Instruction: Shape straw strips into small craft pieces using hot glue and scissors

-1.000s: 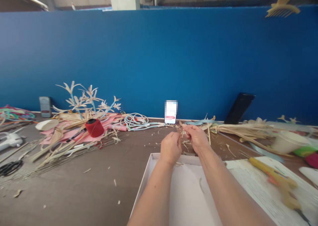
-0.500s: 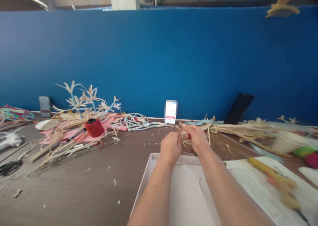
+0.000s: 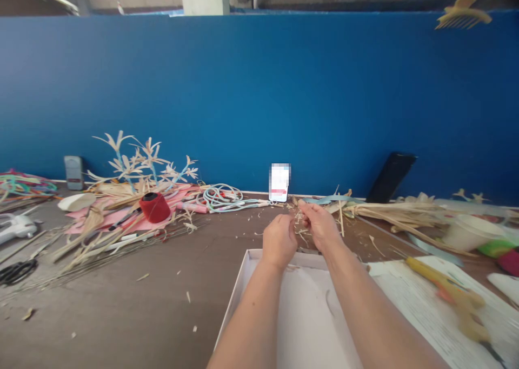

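My left hand (image 3: 279, 240) is closed, its back turned to me and its fingertips mostly hidden. Close beside it, my right hand (image 3: 321, 225) pinches with thumb and forefinger; a small pale brown bit shows at the fingertips, too small to name. Both hands hover above the far rim of a shallow white box (image 3: 253, 255), the forearms crossing over it. Pale husk scraps (image 3: 302, 232) lie on the table just beyond and between the hands. Behind them a phone (image 3: 279, 183) with a lit screen leans against the blue partition.
On the left lie a red thread spool (image 3: 154, 208), husk flowers (image 3: 128, 166), coiled light-blue cord (image 3: 223, 197) and black-handled scissors (image 3: 18, 271). To the right are a yellow glue gun (image 3: 450, 293) on printed paper, a bundle of dried husks (image 3: 385, 212) and a white cup (image 3: 470, 231).
The hands stay almost in place, with only a slight shift of the right fingers. The whole view has moved very little.
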A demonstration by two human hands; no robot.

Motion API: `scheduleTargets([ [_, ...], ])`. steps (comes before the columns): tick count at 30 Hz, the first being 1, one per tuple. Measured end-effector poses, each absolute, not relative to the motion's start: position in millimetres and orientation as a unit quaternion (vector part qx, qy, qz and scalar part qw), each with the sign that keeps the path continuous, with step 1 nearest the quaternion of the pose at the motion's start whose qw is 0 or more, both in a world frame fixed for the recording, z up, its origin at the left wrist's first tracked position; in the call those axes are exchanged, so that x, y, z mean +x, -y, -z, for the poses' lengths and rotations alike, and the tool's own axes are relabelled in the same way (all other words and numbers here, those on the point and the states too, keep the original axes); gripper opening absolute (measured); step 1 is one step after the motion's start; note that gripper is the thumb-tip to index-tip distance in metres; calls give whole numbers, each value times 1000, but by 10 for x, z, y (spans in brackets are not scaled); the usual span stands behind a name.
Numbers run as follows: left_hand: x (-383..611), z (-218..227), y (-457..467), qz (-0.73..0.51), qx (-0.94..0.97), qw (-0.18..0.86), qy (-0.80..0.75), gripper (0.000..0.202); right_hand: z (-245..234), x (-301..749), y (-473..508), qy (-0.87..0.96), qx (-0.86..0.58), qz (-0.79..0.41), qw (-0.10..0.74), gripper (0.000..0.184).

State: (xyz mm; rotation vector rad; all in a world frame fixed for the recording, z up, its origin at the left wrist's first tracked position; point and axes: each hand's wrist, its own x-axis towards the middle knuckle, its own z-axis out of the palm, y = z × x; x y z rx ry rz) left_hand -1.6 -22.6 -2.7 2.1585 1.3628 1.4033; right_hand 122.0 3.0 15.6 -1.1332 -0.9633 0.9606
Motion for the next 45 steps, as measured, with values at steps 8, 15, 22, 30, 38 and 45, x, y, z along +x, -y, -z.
scheduleTargets([
  [8,-14,81,104,-562,592,364,-449,20,-205,1177,26,410,-449,-586,535,37],
  [15,7,48,103,-582,548,436,-413,19,-167,1197,60,444,-418,-601,517,31],
  [22,-1,44,126,-576,564,422,-415,20,-143,1173,45,458,-422,-578,527,31],
  [30,-8,58,123,-574,589,400,-405,20,-168,1168,29,432,-436,-561,556,31],
  [38,-4,79,112,-571,604,383,-401,19,-166,1184,26,430,-427,-561,563,31],
  [45,4,89,111,-563,617,363,-413,19,-157,1187,19,425,-420,-571,563,29],
])
